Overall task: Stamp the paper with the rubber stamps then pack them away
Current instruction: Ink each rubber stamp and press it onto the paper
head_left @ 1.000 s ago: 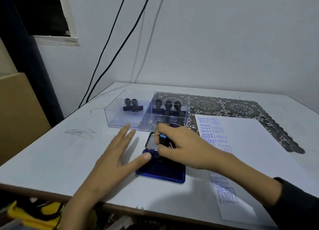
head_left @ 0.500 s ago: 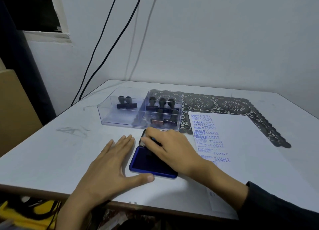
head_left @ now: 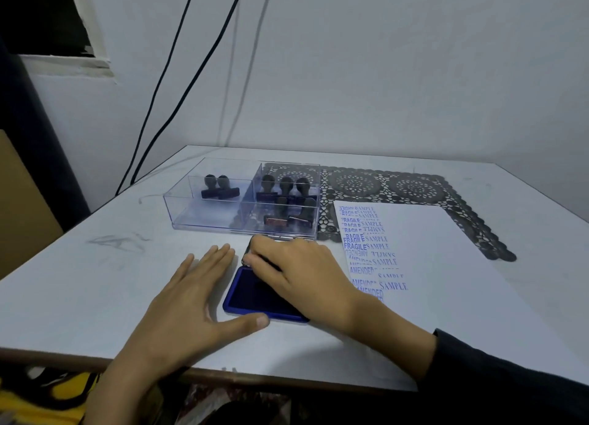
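A blue ink pad (head_left: 251, 297) lies open near the table's front edge, its dark ink surface showing. My right hand (head_left: 299, 271) reaches over it, fingers curled round the edge of the hinged lid (head_left: 247, 254) at the back of the pad. My left hand (head_left: 185, 300) lies flat on the table left of the pad, with its thumb against the pad's front edge. The white paper (head_left: 430, 265), to the right, carries blue FRAGILE, SAMPLE and AMENDED prints. Two black-handled stamps (head_left: 220, 188) stand in the left compartment of a clear plastic box (head_left: 204, 214). Several more stamps (head_left: 283, 188) fill its right side.
A dark lace mat (head_left: 382, 185) lies under the box's right end and the paper's far edge. Two black cables (head_left: 178, 74) hang down the wall at the back left. The table's front edge (head_left: 287, 377) is just below my wrists.
My right hand has dropped lower over the pad, still on the lid. My left thumb has slid from the pad's left side to its front edge.
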Tool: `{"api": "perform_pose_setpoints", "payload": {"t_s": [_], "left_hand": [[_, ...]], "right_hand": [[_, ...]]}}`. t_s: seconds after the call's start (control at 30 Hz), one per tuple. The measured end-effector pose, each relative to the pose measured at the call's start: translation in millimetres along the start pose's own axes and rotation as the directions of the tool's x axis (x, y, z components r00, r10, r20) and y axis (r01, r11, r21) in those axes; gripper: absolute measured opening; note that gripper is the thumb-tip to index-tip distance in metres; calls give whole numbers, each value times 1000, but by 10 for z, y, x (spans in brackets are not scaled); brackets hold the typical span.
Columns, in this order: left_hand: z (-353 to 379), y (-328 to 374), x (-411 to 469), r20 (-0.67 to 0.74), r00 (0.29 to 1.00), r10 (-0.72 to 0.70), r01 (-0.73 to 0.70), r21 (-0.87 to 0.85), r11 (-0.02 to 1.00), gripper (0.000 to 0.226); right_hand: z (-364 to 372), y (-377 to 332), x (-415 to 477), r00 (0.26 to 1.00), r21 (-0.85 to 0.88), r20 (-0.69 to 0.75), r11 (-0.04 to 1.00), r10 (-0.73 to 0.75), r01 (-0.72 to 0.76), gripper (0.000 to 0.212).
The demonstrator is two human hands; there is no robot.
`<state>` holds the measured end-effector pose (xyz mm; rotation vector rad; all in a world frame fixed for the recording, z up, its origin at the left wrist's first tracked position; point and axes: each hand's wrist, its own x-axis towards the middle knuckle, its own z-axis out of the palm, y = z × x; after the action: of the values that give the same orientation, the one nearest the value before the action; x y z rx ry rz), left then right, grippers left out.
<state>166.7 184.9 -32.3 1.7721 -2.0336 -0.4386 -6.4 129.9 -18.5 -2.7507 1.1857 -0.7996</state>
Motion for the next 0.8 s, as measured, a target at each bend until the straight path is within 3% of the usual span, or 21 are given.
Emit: {"api": "perform_pose_setpoints", "payload": {"t_s": [0.1,0.2,0.27,0.3,0.37,0.4,0.5,0.53,0.63,0.8], "left_hand": [[25,33,-11,-74,996,-42,32,-134,990,109],[110,236,-186,-160,987,28,-64,-223,973,102],[274,516,-90,-137,985,109,-148,-317,937,103],[310,604,-99,-71,988,140,-155,-302,941,112],[537,574,19,-117,988,104,-141,-369,919,157],[635,713,135,-81,988,131,-151,-367,918,162],[832,1165,23,-47,972,229,-233,-100,967,98],[909,1222,-123,-39,965,259,-261,-51,964,89],[1133,1215,-81,8,965,261,-260,115,959,91],[1192,1191,-28,-19,961,277,-266,222,938,93]], "right_hand": [[-159,107,12,997,191,-10,979,82,-78,25],[-421,300,-93,983,281,-126,955,131,-92,20],[-570,471,-233,967,274,-172,952,188,-137,17],[-627,566,-323,957,261,-193,951,217,-163,17],[-694,732,-514,943,224,-215,953,254,-206,20],[-710,794,-605,943,196,-211,957,256,-216,22],[-719,905,-822,955,116,-166,967,246,-229,24],[-721,925,-869,956,100,-156,967,247,-234,24],[-723,941,-932,962,76,-136,971,237,-228,22],[-689,952,-913,969,52,-107,975,222,-218,24]]}}
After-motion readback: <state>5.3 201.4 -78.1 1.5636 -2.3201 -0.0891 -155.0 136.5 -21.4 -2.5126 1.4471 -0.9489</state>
